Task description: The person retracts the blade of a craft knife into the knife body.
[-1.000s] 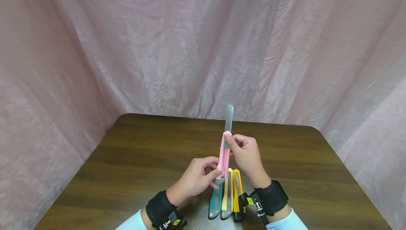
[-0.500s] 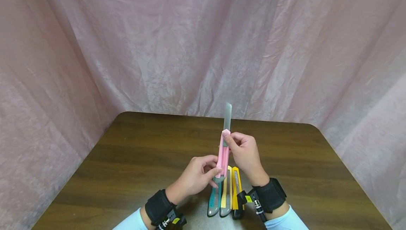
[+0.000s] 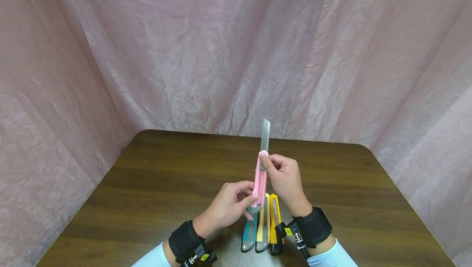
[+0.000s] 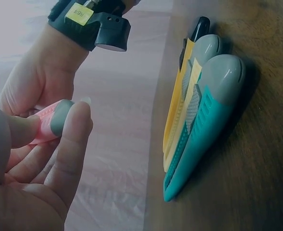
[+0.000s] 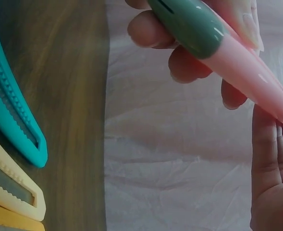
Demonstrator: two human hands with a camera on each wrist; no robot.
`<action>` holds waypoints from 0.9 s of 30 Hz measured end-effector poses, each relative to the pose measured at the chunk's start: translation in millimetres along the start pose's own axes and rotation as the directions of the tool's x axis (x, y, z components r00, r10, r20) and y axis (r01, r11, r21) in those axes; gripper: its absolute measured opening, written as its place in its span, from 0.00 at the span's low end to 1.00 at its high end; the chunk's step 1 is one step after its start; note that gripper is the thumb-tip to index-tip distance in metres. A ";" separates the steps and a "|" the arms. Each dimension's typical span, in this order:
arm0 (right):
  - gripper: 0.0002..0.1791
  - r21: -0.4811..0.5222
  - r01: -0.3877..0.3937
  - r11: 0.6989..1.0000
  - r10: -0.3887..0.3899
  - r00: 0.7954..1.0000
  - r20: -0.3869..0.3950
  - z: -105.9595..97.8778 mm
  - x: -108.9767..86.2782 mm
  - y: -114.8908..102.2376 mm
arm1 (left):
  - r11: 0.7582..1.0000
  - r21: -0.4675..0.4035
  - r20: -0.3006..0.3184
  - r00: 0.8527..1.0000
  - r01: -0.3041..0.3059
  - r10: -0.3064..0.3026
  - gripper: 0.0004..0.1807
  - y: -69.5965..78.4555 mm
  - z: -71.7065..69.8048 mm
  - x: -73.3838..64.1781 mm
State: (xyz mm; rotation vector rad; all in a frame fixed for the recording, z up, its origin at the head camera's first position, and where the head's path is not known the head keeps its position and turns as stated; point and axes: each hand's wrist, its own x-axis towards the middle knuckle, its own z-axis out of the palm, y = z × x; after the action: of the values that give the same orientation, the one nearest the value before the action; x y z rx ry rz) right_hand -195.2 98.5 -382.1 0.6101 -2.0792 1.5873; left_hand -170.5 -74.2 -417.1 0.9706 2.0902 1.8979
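A pink utility knife (image 3: 260, 183) with a grey end is held up above the table, its blade (image 3: 265, 134) slid far out and pointing away. My left hand (image 3: 226, 203) pinches the knife near its grey end (image 4: 60, 118) between thumb and fingers. Higher up, my right hand (image 3: 287, 179) grips the front of the pink body, thumb on top near the blade's exit. Beneath the hands lie three more utility knives side by side: a teal one (image 3: 249, 234), a pale yellow one (image 3: 263, 230) and a yellow one with a black end (image 3: 275, 222).
The brown wooden table (image 3: 166, 168) has rounded far corners. Behind it hangs a pink curtain (image 3: 206, 54). Each wrist wears a black strap (image 3: 186, 240) with a small camera.
Both hands keep their hold on the pink knife, and its blade stays extended. The whole head view has shifted slightly; the other knives lie as before.
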 end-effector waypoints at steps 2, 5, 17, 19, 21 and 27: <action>0.08 0.010 0.007 1.000 -0.007 1.000 0.000 0.0 0.1 0.0 | 1.000 0.003 0.002 1.000 -0.005 0.005 0.14 0.2 0.1 0.1; 0.08 0.017 0.017 1.000 -0.017 1.000 -0.005 0.1 0.3 -0.5 | 1.000 0.009 0.003 1.000 -0.010 0.010 0.14 0.1 0.0 0.4; 0.07 0.034 0.012 0.999 -0.012 1.000 -0.008 1.4 0.0 -0.3 | 1.000 0.000 -0.001 1.000 -0.010 0.010 0.13 -0.8 0.7 0.1; 0.07 0.047 0.004 0.999 -0.004 1.000 -0.003 1.6 0.0 -0.7 | 1.000 -0.005 -0.005 1.000 -0.010 0.010 0.13 -2.4 1.2 0.1; 0.07 0.051 0.003 0.999 -0.003 1.000 -0.001 1.6 0.0 -0.8 | 1.000 -0.010 -0.010 1.000 -0.008 0.008 0.13 -3.2 1.5 0.3; 0.06 0.047 0.014 0.999 -0.014 1.000 -0.010 1.8 0.2 8.5 | 1.000 -0.014 -0.008 1.000 -0.008 0.008 0.13 -1.9 1.1 0.3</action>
State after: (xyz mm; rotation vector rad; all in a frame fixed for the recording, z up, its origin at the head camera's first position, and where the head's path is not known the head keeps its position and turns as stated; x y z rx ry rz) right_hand -200.5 98.8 -389.0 0.6309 -2.0315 1.6321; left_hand -170.9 -73.0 -419.0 0.9710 2.0775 1.9212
